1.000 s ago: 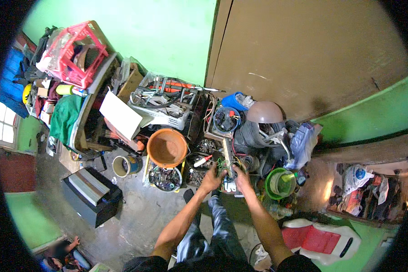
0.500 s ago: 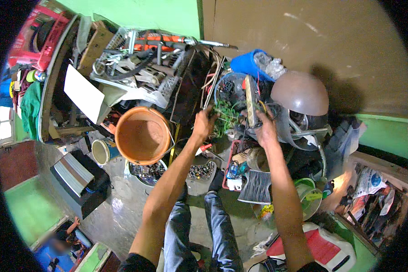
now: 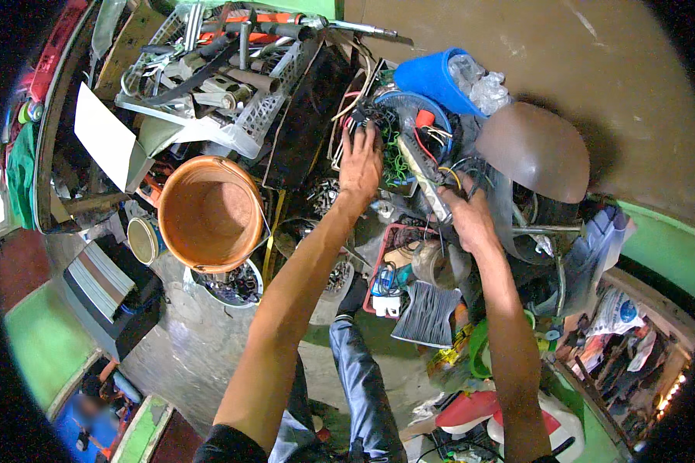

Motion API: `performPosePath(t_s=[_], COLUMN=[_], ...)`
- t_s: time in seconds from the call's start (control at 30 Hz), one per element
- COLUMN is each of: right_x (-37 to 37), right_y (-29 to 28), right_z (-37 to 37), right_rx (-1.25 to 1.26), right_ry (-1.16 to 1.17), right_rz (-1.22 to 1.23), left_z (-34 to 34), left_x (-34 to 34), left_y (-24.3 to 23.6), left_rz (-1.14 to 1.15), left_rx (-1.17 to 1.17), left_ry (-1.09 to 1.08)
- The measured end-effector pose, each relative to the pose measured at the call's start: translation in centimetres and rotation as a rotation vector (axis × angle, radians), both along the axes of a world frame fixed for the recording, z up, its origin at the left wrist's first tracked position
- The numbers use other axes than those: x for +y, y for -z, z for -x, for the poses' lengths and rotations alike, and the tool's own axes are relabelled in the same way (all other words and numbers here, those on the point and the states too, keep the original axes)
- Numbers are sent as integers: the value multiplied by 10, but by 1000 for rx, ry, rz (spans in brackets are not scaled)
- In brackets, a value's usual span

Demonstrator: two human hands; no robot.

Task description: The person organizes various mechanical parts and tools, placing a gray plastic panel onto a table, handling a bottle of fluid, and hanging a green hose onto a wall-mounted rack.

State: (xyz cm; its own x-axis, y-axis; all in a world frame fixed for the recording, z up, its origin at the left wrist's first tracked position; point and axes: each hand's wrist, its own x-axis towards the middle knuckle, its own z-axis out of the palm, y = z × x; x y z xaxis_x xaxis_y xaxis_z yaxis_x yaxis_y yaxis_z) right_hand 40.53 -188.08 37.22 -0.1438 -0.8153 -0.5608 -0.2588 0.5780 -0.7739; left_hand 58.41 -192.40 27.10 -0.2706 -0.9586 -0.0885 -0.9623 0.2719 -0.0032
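Observation:
My left hand [image 3: 361,162] reaches over a box of tangled wires [image 3: 354,108], its fingers extended, slightly bent and apart, tips at dark cables and connectors. Beside it is a bunch of thin green wires [image 3: 394,162]. My right hand [image 3: 469,216] grips the lower end of a long, pale, narrow bar [image 3: 423,174] with dark and yellow wires around it. Behind the bar sits a blue round tub [image 3: 444,123] holding wires and a red-orange part. Below it lies a red-rimmed tray [image 3: 377,274] with small parts, near a pleated grey filter [image 3: 428,316].
An orange bucket [image 3: 189,239] and a white crate of metal parts [image 3: 251,123] are at left. A blue bin [image 3: 425,77], brown helmet-like shell [image 3: 533,147] and bent tubing are at right. A red-and-white seat [image 3: 463,409] lies lower right. Another person [image 3: 91,424] is at lower left.
Both my hands have moved further up and into the pile. My left hand has moved up to the box of wires; my right still holds the bar. The view has shifted closer to the pile.

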Motion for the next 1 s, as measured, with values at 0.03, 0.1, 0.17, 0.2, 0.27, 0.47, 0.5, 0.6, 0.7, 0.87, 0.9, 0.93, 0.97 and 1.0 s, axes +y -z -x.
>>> performPosePath(t_s=[0.03,0.1,0.17,0.2,0.27,0.47,0.5,0.6,0.7,0.87,0.9,0.93,0.97,1.0], right_x=[-9,-25,-40,-47,-56,-76,-75,-73,-80,-99,-105,-108,-106,-105], right_y=[-16,-22,11,27,62,35,34,21,1,-17,-13,12,34,51], right_z=[-13,-24,-37,-44,-38,-69,-66,-37,-25,-53,-56,-49,-38,-27], right_rx=[-120,-156,-117,-96,270,544,505,382,544,970,988,961,1046,1038], right_ry=[21,48,102,127,58,-320,-306,-332,-462,-732,-754,-842,-996,-1053], right_rz=[-62,-68,-12,19,145,-229,-190,-176,-80,327,414,520,463,366], left_z=[-14,-24,-35,-36,-13,-29,-34,-39,-40,-43,-39,-36,-30,-22], left_x=[0,3,6,8,0,12,13,10,8,11,11,11,8,5], left_y=[6,10,15,20,7,-1,1,8,5,-6,1,8,10,10], left_rz=[67,12,-58,39,-57,-58,-35,-18,-145,-199,-149,-99,-103,-106], left_rx=[76,111,177,254,293,817,756,558,679,765,807,849,838,833], left_ry=[-77,-43,45,73,80,-142,-32,233,164,17,-23,-62,-71,-76])
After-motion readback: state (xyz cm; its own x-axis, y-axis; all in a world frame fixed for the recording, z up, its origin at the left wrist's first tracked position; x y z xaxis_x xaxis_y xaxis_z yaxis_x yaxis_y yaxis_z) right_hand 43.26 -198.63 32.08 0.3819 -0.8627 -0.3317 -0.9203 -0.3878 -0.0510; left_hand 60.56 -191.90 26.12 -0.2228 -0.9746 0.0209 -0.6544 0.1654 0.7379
